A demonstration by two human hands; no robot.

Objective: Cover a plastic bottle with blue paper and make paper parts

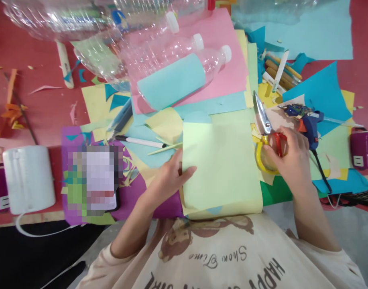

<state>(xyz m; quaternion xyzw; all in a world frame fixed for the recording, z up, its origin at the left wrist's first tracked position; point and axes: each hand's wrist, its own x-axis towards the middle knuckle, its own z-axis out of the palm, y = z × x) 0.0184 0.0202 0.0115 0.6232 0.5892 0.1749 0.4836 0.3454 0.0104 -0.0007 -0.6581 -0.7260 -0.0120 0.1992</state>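
Note:
A light green sheet of paper (221, 160) lies in front of me over a pale yellow one. My left hand (176, 170) pinches its left edge, the thumb on top and the other fingers underneath, partly hidden. To the right, my right hand (292, 154) is closed on the handles of a pair of scissors (265, 122). Their handles are red and yellow, and the blades point away from me. Just beyond that hand rests a blue glue gun (312, 126) with an orange trigger. A black-and-white pen (143, 141) lies left of the green sheet.
Clear plastic bottles (215, 64) lie across the back, one wrapped in light blue paper (174, 82). Pencils and markers (280, 72) sit at back right. A blurred phone (101, 180) is on purple paper (135, 200); a white case (29, 178) stands far left. Paper scraps are scattered around.

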